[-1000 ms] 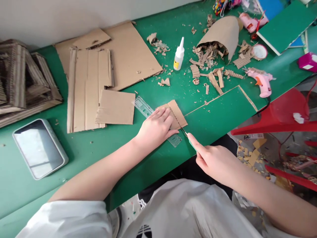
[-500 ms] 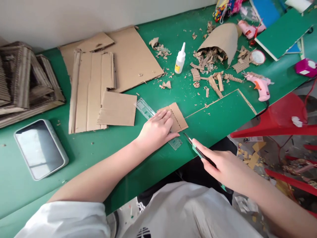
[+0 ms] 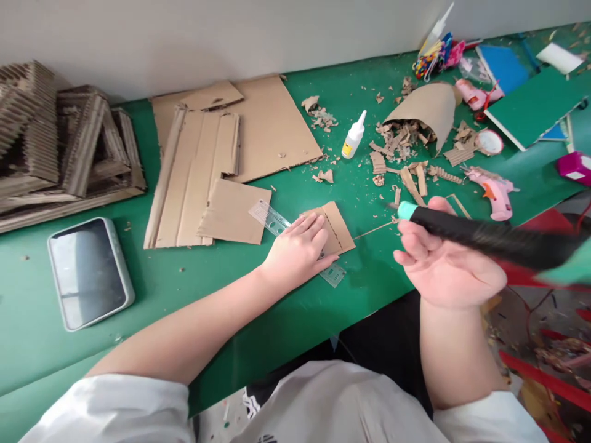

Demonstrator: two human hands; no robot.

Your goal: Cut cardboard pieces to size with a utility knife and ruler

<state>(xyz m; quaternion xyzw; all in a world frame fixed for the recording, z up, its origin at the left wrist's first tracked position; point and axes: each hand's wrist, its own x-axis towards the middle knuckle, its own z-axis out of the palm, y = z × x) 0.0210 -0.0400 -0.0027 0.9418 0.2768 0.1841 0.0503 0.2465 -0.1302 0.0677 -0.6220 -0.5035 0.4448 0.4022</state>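
Note:
My left hand [image 3: 299,246] lies flat, fingers stretched out, over a clear plastic ruler [image 3: 333,274] and a small piece of cardboard [image 3: 340,231]. A dark dashed line runs across that cardboard near its right side. My right hand [image 3: 450,264] is raised over the table's front edge, palm turned up. Its fingers grip a utility knife [image 3: 480,234] with a black and mint-green handle, the thin tip pointing left. The knife's rear end is blurred. A square of cardboard [image 3: 237,212] lies partly under the ruler's far end.
Larger cardboard sheets [image 3: 277,123] lie behind, with a phone [image 3: 90,274] and stacked corrugated pieces [image 3: 92,147] at left. A glue bottle [image 3: 353,135] stands mid-table. At right are a curved cardboard piece [image 3: 427,111], scraps, a pink glue gun [image 3: 496,191] and a red stool [image 3: 521,271].
My right hand has lifted the utility knife up and right, away from the cardboard, and turned palm up. My left hand stays on the ruler and cardboard. The view has shifted slightly.

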